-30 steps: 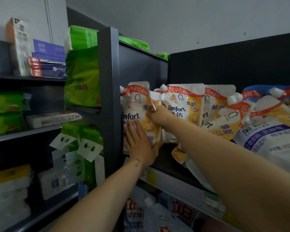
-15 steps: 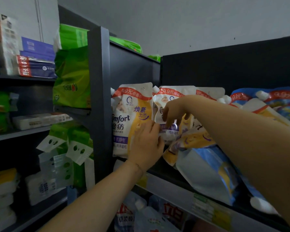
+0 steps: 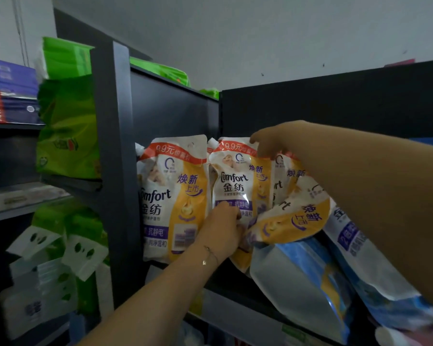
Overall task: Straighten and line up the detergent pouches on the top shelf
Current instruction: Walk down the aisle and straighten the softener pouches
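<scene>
Head view: two bare arms reach up to the top shelf (image 3: 238, 308) of a dark metal rack, where yellow-and-white Comfort detergent pouches stand in a loose row. The leftmost pouch (image 3: 173, 198) stands upright against the rack's upright post (image 3: 115, 171), free of both hands. Just beside it, the second pouch (image 3: 235, 181) is gripped at both ends: the right hand (image 3: 273, 143) pinches its top right corner from above, while the left hand (image 3: 223, 231), a thin bracelet at the wrist, closes its fingers on the lower edge. A third pouch (image 3: 288, 221) leans tilted across the front, touching the second, with another partly hidden behind it. To the right, blue-and-white pouches (image 3: 308, 290) lie slumped forward over the shelf edge, partly covered by the right forearm. Green packs (image 3: 68, 126) fill the neighbouring shelves at left, blurred.
</scene>
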{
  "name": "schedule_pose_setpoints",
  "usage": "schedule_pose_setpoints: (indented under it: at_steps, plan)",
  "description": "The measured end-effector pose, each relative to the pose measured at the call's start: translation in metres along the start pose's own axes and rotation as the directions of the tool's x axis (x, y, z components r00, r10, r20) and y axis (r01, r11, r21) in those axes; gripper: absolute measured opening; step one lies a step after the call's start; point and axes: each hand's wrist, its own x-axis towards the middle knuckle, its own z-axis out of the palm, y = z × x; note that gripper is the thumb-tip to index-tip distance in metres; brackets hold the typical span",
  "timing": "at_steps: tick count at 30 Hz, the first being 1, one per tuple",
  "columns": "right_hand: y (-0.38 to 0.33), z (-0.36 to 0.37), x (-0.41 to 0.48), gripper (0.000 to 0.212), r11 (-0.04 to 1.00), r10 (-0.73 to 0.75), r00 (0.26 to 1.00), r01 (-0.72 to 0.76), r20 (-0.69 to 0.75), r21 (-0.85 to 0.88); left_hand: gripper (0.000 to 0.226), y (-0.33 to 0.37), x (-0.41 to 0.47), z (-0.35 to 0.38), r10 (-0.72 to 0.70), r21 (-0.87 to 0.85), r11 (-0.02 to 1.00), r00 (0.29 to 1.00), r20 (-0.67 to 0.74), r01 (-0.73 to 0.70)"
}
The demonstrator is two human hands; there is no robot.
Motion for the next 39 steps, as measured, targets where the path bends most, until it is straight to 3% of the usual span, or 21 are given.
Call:
schedule_pose_setpoints:
  at_steps: [5, 8, 10, 14, 22, 26, 30, 36, 39]
  plan:
    - [-0.007, 0.017, 0.026, 0.060, 1.000, -0.017, 0.983, 0.013, -0.185, -0.026, 0.015, 0.001, 0.000, -0.002, -0.015, -0.119, 0.993, 0.998, 0.056, 0.022]
    - [-0.007, 0.019, 0.030, 0.042, 0.997, -0.009, 0.957, 0.030, -0.289, 0.066, 0.024, 0.005, 0.002, -0.001, -0.050, -0.168, 0.984, 0.995, 0.090, 0.065]
    - [-0.007, 0.017, 0.027, 0.023, 0.993, 0.031, 0.955, 0.004, -0.296, 0.117, 0.029, 0.009, 0.003, 0.000, -0.110, -0.179, 0.976, 0.989, 0.101, 0.126]
    - [-0.009, 0.004, 0.020, 0.016, 0.993, 0.076, 0.955, -0.047, -0.287, 0.109, 0.037, 0.015, 0.007, 0.001, -0.242, -0.217, 0.939, 0.961, 0.131, 0.266]
    - [0.005, -0.019, -0.003, 0.016, 0.981, 0.158, 0.906, -0.099, -0.393, 0.166, 0.051, 0.003, 0.027, 0.017, -0.197, -0.429, 0.845, 0.932, 0.304, 0.319]
    - [0.012, -0.015, -0.008, 0.027, 0.973, 0.202, 0.931, -0.155, -0.304, 0.171, 0.068, -0.003, 0.031, 0.029, -0.151, -0.537, 0.766, 0.910, 0.385, 0.354]
    - [0.019, -0.015, -0.024, 0.051, 0.984, 0.116, 0.973, -0.085, -0.197, 0.157, 0.040, -0.004, 0.030, 0.029, -0.196, -0.505, 0.792, 0.926, 0.321, 0.343]
    - [0.047, -0.011, -0.063, 0.035, 0.984, 0.180, 0.954, -0.179, -0.240, 0.028, 0.033, 0.013, 0.030, 0.016, -0.183, -0.554, 0.790, 0.964, 0.194, 0.262]
    - [0.066, -0.009, -0.086, 0.026, 0.969, 0.237, 0.946, -0.246, -0.223, -0.013, 0.030, 0.025, 0.021, 0.013, -0.150, -0.564, 0.783, 0.959, 0.241, 0.264]
